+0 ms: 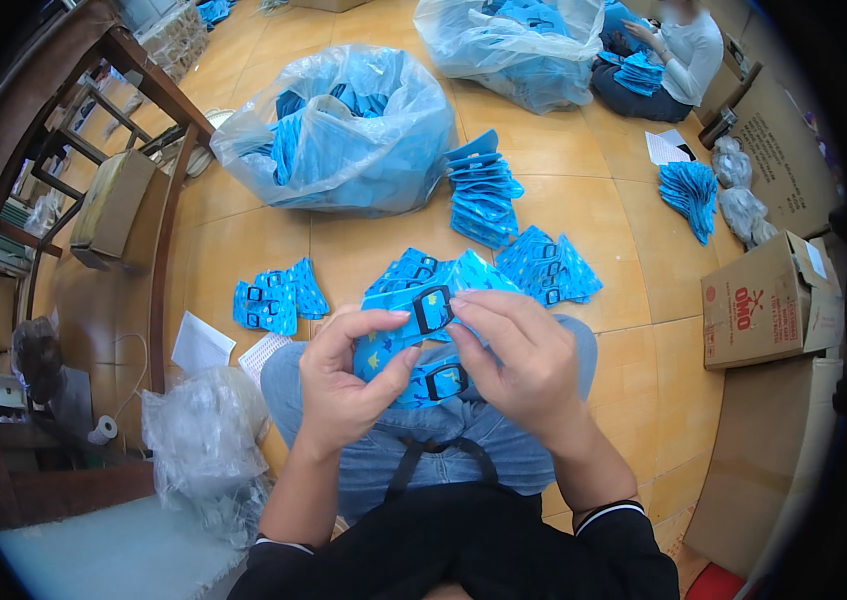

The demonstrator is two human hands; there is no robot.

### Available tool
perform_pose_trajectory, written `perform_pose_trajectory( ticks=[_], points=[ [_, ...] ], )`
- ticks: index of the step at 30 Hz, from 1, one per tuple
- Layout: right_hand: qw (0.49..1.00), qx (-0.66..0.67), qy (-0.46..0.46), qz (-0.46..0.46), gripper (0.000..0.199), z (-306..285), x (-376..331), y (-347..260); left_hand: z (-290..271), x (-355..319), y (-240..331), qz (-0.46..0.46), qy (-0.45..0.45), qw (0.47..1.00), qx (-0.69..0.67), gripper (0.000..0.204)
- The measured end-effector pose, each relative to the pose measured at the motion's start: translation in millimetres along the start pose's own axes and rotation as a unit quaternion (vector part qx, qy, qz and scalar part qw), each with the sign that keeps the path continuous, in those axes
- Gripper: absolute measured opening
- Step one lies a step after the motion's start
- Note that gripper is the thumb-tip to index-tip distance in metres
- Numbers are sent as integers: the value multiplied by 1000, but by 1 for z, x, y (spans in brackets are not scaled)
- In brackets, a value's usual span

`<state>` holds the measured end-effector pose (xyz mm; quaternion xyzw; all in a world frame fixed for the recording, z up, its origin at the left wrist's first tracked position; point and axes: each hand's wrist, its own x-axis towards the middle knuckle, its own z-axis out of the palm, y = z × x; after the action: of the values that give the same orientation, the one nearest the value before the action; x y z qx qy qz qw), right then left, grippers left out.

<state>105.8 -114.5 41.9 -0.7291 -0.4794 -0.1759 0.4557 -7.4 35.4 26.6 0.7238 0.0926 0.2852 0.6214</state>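
In front of my lap, both hands are closed on a blue fabric piece (pixel 376 346) printed with small coloured figures. A black rectangular buckle (pixel 420 312) sits at its upper part. My left hand (pixel 344 378) pinches the left side between thumb and fingers. At the buckle's right edge, my right hand (pixel 524 365) grips with thumb and fingertips. Just below, over my lap, lies a second black buckle (pixel 433 386) on similar blue fabric. Beyond my hands, more blue pieces with black buckles (pixel 409 270) lie fanned out.
Similar stacks lie left (pixel 266 303) and right (pixel 549 265), with a folded blue stack (pixel 484 190) farther off. Two clear bags (pixel 394 150) hold blue pieces. Cardboard boxes (pixel 754 310) stand right; a wooden frame (pixel 174 250) and crumpled plastic (pixel 204 430) left. Another person (pixel 694 60) sits far right.
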Motion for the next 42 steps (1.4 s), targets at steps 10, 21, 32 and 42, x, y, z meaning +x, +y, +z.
perform_pose_trajectory(
  ticks=[10, 21, 32, 42],
  points=[
    [995, -86, 11, -54, 29, 8, -4, 3, 20, -1, 15, 97, 24, 989, 106, 34],
    [986, -131, -23, -105, 24, -6, 9, 3, 28, -2, 19, 84, 39, 988, 122, 35],
    [994, -78, 42, -64, 22, -2, 8, 7, 29, -6, 14, 10, 86, 996, -14, 38],
    [994, -83, 12, -64, 24, 4, 11, -1, 29, -3, 14, 114, 88, 982, 125, 36]
  ],
)
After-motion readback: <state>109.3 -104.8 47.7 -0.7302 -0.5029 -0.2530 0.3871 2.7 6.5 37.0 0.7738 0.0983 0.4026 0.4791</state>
